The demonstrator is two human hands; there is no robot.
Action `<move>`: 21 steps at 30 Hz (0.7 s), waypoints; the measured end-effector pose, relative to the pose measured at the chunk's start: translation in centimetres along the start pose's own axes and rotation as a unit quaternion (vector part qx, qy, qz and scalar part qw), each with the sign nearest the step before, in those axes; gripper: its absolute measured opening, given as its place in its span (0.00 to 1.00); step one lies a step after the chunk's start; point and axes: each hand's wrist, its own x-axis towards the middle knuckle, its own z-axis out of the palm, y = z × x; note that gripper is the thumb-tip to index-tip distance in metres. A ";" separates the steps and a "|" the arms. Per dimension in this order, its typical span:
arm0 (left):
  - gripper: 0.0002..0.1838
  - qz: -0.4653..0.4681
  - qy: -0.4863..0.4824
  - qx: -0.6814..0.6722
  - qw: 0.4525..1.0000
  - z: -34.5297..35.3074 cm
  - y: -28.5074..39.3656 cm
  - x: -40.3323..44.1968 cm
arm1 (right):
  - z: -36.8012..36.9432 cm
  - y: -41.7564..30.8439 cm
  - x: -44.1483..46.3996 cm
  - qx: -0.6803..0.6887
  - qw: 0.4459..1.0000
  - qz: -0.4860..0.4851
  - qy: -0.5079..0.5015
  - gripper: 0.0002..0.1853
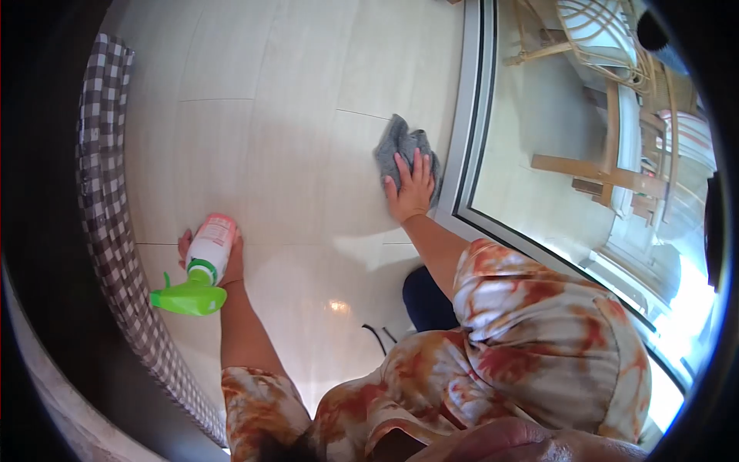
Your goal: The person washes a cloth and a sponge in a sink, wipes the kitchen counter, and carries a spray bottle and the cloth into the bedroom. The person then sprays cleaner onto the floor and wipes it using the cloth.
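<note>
A spray bottle (209, 250) with a bright green trigger head, white body and pink base end is in my left hand (235, 262), at the left of the view. My fingers are wrapped round its body, and the green head points back towards me. Further right, my right hand (412, 189) lies flat with fingers spread on a crumpled grey cloth (394, 142). The cloth rests on the pale floor (292, 169), close to the frame of a glass door. Part of the cloth is hidden under the palm.
Along the left runs a brown-and-white checked fabric edge (104, 146) beside a dark surface. The glass door's metal frame (464, 115) borders the right side. Behind the glass stand wooden chairs (608, 165). A dark cord (377, 336) shows near my body.
</note>
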 end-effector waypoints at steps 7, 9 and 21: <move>0.42 0.050 -0.071 -0.072 0.994 0.5 -3.4 -0.1 | -1.4 -0.4 -0.5 0.041 0.999 -0.001 -0.006 0.31; 0.37 0.029 -0.121 0.131 0.984 -0.1 -2.0 -0.5 | -1.3 -0.3 -0.3 0.041 0.999 -0.014 -0.006 0.31; 0.51 0.113 0.052 0.300 0.946 -1.0 0.4 -0.3 | 1.2 1.3 6.2 0.022 0.984 -0.134 0.115 0.27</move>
